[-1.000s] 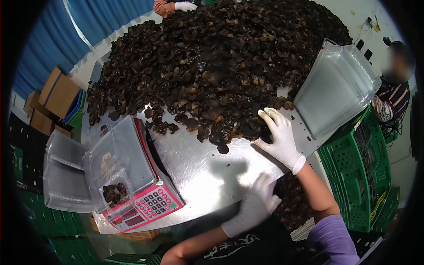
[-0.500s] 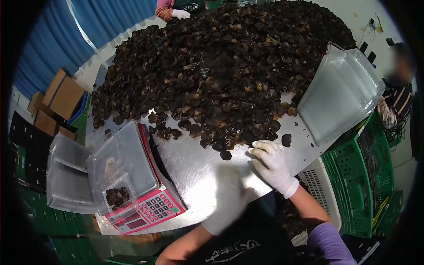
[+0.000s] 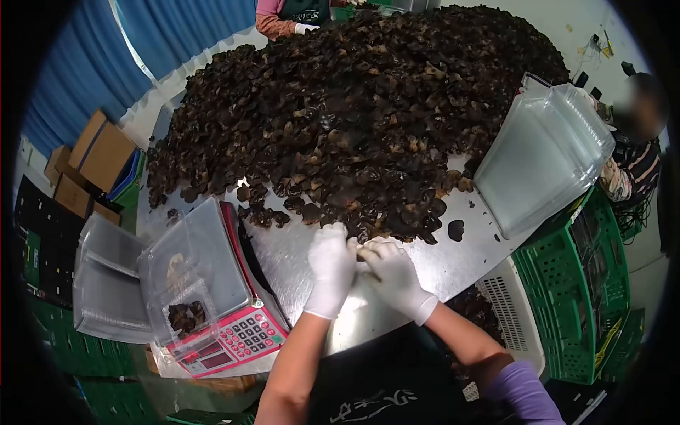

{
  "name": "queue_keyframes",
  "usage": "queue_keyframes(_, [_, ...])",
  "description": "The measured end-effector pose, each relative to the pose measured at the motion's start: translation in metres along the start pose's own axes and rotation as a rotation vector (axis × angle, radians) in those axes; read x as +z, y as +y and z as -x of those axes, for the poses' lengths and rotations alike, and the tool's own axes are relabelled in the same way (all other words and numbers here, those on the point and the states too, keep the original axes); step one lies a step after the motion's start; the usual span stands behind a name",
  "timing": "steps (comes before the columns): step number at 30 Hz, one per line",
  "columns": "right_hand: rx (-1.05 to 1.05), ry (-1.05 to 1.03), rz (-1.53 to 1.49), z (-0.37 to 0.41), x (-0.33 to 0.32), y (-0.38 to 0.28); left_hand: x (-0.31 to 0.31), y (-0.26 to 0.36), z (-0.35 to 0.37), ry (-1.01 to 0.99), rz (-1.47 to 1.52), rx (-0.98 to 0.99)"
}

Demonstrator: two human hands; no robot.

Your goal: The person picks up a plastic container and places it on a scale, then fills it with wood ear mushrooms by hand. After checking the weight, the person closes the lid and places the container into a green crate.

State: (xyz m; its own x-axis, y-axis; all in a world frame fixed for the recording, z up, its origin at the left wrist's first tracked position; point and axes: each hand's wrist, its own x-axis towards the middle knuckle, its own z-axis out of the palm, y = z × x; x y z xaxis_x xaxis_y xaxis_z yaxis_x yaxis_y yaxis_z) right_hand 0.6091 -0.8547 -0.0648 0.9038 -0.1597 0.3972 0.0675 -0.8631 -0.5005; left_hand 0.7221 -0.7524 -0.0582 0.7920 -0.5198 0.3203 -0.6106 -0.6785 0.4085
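The left hand [image 3: 331,265] and right hand [image 3: 392,273] touch at the mushroom pile [image 3: 354,120] edge on the table [image 3: 287,258]; if they grip something, I cannot tell.

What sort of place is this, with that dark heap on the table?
Probably a food-packing workshop: a huge fungus heap on a steel table, a scale bearing a clear box, and stacked empty boxes.

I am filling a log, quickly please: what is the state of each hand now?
Left hand: curled at the edge of the mushroom pile; grasp cannot be told.
Right hand: curled close beside it; grasp cannot be told.
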Motion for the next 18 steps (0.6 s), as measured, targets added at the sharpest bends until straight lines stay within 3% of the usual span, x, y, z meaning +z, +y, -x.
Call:
queue_keyframes(1, [-0.027, -0.030, 0.076, 0.001, 0.002, -0.006, -0.008, -0.004, 0.005, 0.163, 0.040, 0.087])
queue_keyframes(3, [-0.050, -0.081, -0.004, 0.012, -0.005, -0.005, -0.036, -0.006, 0.019, 0.170, 0.072, 0.014])
queue_keyframes(5, [-0.072, -0.146, -0.083, 0.011, -0.012, -0.004, -0.052, -0.013, 0.045, 0.075, 0.287, -0.136])
queue_keyframes(6, [0.053, -0.240, 0.035, 0.001, -0.017, -0.001, -0.057, -0.011, 0.055, -0.049, 0.472, -0.334])
queue_keyframes(7, [0.174, -0.329, 0.154, -0.007, -0.019, 0.001, -0.048, -0.017, 0.067, -0.085, 0.396, -0.298])
queue_keyframes(8, [0.036, 0.111, 0.030, -0.009, -0.007, 0.009, -0.043, -0.020, 0.073, -0.043, 0.268, -0.144])
queue_keyframes(9, [0.031, 0.108, 0.025, -0.017, -0.003, 0.013, -0.040, -0.019, 0.076, -0.002, 0.136, 0.008])
queue_keyframes(11, [-0.061, 0.185, 0.365, -0.039, 0.001, 0.019, -0.050, -0.016, 0.078, -0.034, 0.153, -0.048])
queue_keyframes(13, [-0.141, 0.166, 0.415, -0.042, 0.006, 0.032, -0.061, -0.012, 0.068, -0.213, 0.402, -0.379])
queue_keyframes(14, [-0.224, 0.147, 0.465, -0.044, 0.006, 0.036, -0.057, -0.013, 0.065, -0.050, 0.313, -0.259])
queue_keyframes(15, [-0.227, 0.145, 0.463, -0.042, 0.004, 0.035, -0.057, -0.013, 0.059, -0.048, 0.311, -0.263])
queue_keyframes(18, [-0.136, 0.239, 0.337, -0.036, -0.013, 0.017, -0.045, -0.011, 0.029, -0.006, 0.120, 0.046])
